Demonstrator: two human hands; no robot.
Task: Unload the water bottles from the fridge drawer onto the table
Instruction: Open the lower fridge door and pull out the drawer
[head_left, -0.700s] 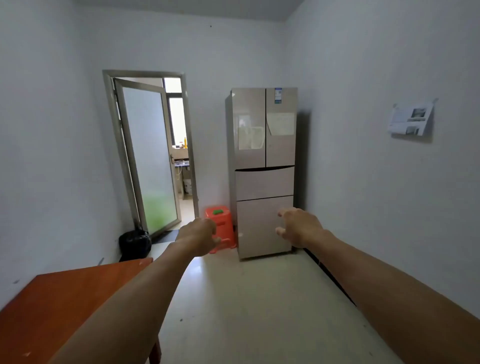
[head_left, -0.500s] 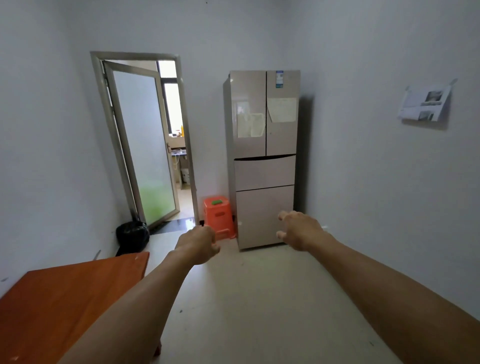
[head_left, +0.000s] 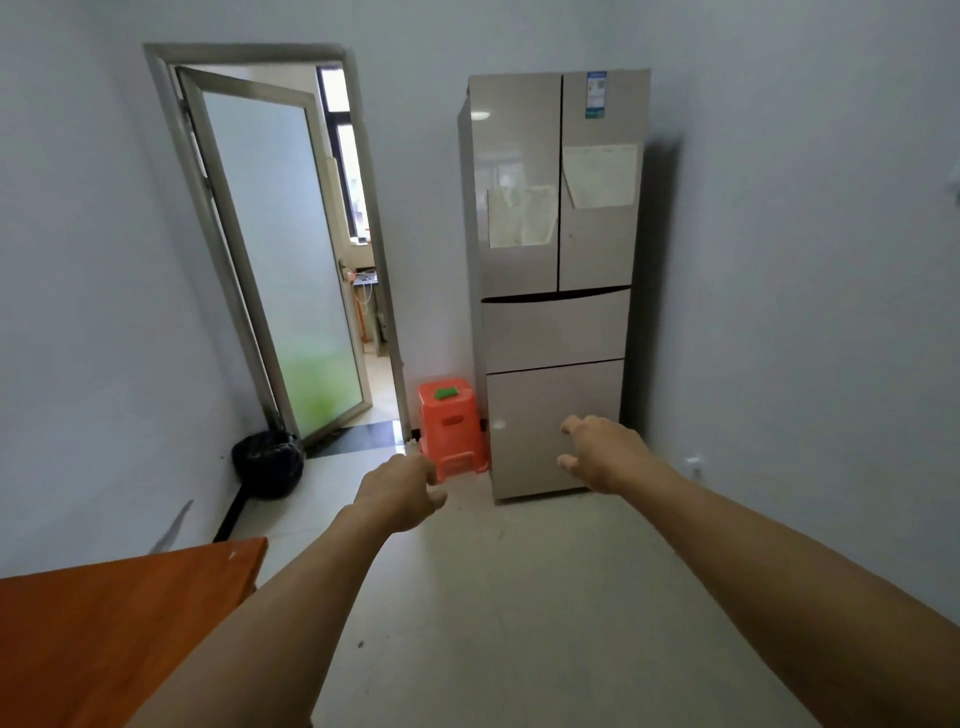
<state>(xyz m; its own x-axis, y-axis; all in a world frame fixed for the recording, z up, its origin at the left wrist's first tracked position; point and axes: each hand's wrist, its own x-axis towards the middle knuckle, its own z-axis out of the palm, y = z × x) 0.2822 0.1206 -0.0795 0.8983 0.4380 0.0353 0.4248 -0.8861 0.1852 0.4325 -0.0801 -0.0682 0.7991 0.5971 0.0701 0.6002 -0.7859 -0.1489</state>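
Both arms reach ahead toward the fridge (head_left: 556, 234), not touching it yet. Left hand (head_left: 400, 491) empty, fingers loosely curled. Right hand (head_left: 602, 457) empty, fingers apart, probably readying a drawer pull. Middle drawer (head_left: 556, 327) and bottom drawer (head_left: 545, 410) are closed; water bottles unseen, presumably inside. Table (head_left: 104, 623) corner at lower left. Versus earlier: fridge larger and nearer, hand poses unchanged.

**Two bare arms, two bare hands**

We see our left forearm (head_left: 291, 597) and our right forearm (head_left: 753, 561) uncovered along all the length that shows, down to the wrists. Our left hand (head_left: 400, 491) and our right hand (head_left: 602, 457) are bare as well.
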